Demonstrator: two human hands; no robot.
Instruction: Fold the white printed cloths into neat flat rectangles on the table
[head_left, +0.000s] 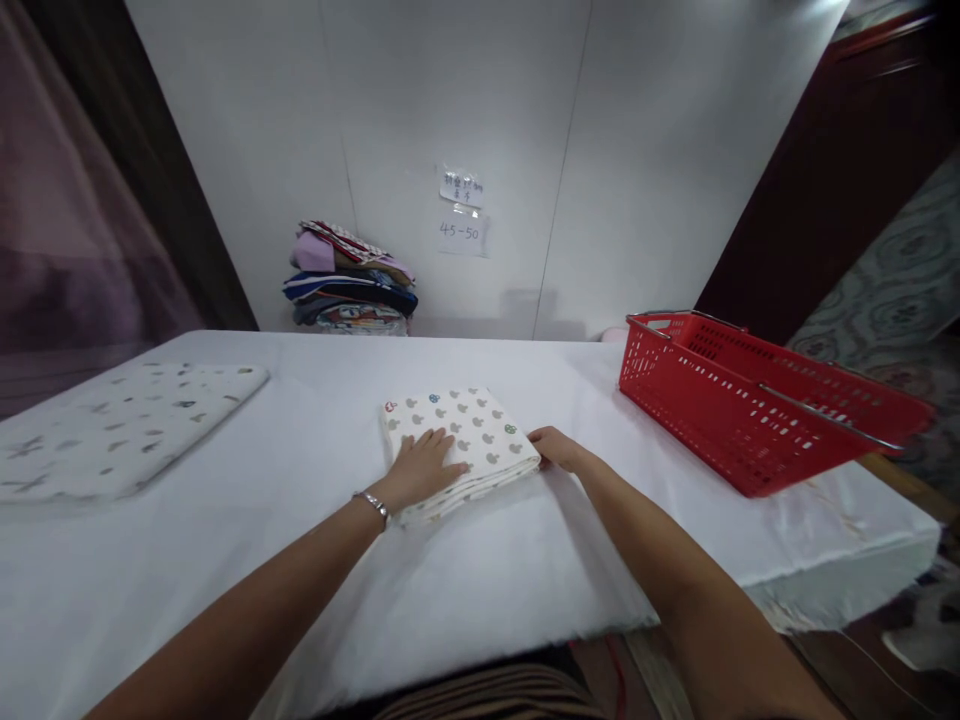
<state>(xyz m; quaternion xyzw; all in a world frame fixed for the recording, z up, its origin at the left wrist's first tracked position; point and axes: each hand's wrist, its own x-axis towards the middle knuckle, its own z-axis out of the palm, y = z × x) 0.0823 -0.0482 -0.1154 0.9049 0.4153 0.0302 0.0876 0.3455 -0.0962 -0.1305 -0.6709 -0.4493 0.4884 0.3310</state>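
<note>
A folded white cloth with a small mushroom-like print lies in front of me, its layers showing along the near edge. My left hand rests flat on its left part, fingers spread. At the cloth's right corner, my right hand has its fingers curled round the edge. The fingertips there are partly hidden, but the corner appears pinched between them.
The table has a white cover. A larger folded printed cloth lies at the left. A red plastic basket with metal handles stands at the right. Behind the table's far edge rises a stack of folded fabrics by the wall.
</note>
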